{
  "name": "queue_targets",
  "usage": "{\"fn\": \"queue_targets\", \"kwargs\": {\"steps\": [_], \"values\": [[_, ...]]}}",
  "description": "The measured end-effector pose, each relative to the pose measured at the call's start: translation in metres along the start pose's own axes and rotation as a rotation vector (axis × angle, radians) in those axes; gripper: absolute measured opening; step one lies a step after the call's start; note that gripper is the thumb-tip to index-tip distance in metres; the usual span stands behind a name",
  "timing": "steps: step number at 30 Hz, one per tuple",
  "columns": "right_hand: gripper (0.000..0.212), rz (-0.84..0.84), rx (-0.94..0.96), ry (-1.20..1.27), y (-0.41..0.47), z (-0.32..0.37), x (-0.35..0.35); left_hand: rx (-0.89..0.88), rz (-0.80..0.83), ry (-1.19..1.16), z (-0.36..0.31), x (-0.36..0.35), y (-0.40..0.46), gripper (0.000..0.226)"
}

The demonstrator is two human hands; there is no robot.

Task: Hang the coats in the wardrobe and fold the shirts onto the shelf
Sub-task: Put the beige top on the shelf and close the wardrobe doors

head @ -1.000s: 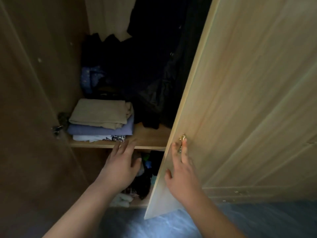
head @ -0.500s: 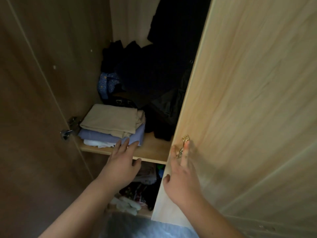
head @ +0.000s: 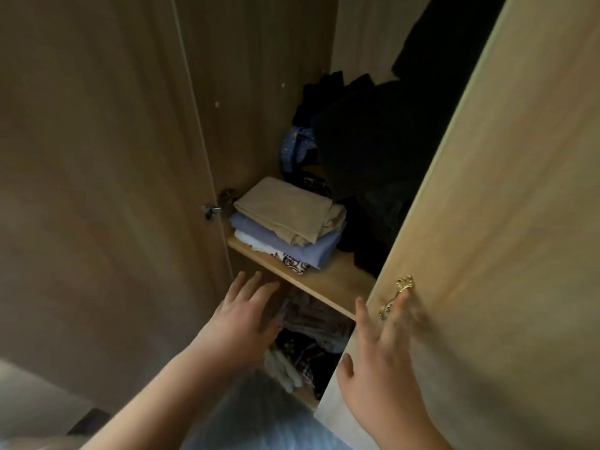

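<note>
Folded shirts (head: 285,228) on shelf (head: 334,280) — coats (head: 373,151) behind (right).

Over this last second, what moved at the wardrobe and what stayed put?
The left hand drew back from the shelf edge and now hovers below it, fingers spread. The right hand stayed flat on the right door, fingertips by the gold handle. Nothing was gripped or released. The folded shirts and dark hanging coats are unchanged.

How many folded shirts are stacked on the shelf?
3 that I can see, in one pile on the shelf: a beige shirt on top, a blue shirt under it, and a white shirt at the bottom. More could be hidden underneath.
</note>
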State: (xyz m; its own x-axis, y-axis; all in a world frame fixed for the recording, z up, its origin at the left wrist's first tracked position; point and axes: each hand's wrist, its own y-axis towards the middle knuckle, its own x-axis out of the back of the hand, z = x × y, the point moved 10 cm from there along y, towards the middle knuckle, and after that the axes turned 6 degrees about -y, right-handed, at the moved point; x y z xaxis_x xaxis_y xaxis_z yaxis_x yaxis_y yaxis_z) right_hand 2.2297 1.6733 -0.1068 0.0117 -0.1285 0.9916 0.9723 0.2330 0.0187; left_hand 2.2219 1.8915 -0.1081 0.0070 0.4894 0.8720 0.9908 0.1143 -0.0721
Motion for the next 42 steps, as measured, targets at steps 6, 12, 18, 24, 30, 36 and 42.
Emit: {"fn": "queue_targets", "kwargs": {"steps": [6, 12, 18, 24, 30, 36, 42], "values": [[0.084, 0.146, 0.191, -0.024, -0.018, 0.070, 0.012, 0.079, -0.079, 0.024, 0.043, 0.037, -0.049, 0.067], [0.082, 0.221, 0.342, 0.066, -0.030, 0.160, 0.003, 0.093, -0.160, -0.024, 0.092, 0.070, -0.100, 0.079], [0.079, 0.233, 0.341, 0.134, -0.042, 0.271, -0.014, 0.155, -0.189, -0.003, 0.209, 0.125, -0.177, 0.065], [0.075, 0.215, 0.375, 0.172, -0.063, 0.367, -0.021, 0.166, -0.347, -0.152, 0.280, 0.188, -0.217, 0.049], [0.078, 0.176, 0.282, 0.171, -0.067, 0.374, -0.014, 0.052, -0.299, -0.119, 0.283, 0.220, -0.195, 0.080], [0.080, 0.137, 0.159, 0.182, -0.074, 0.327, -0.015, -0.063, -0.271, -0.392, 0.273, 0.215, -0.175, 0.088], [0.080, 0.118, 0.042, 0.137, -0.076, 0.272, -0.021, -0.278, -0.117, -0.406, 0.230, 0.187, -0.189, 0.092]]}}
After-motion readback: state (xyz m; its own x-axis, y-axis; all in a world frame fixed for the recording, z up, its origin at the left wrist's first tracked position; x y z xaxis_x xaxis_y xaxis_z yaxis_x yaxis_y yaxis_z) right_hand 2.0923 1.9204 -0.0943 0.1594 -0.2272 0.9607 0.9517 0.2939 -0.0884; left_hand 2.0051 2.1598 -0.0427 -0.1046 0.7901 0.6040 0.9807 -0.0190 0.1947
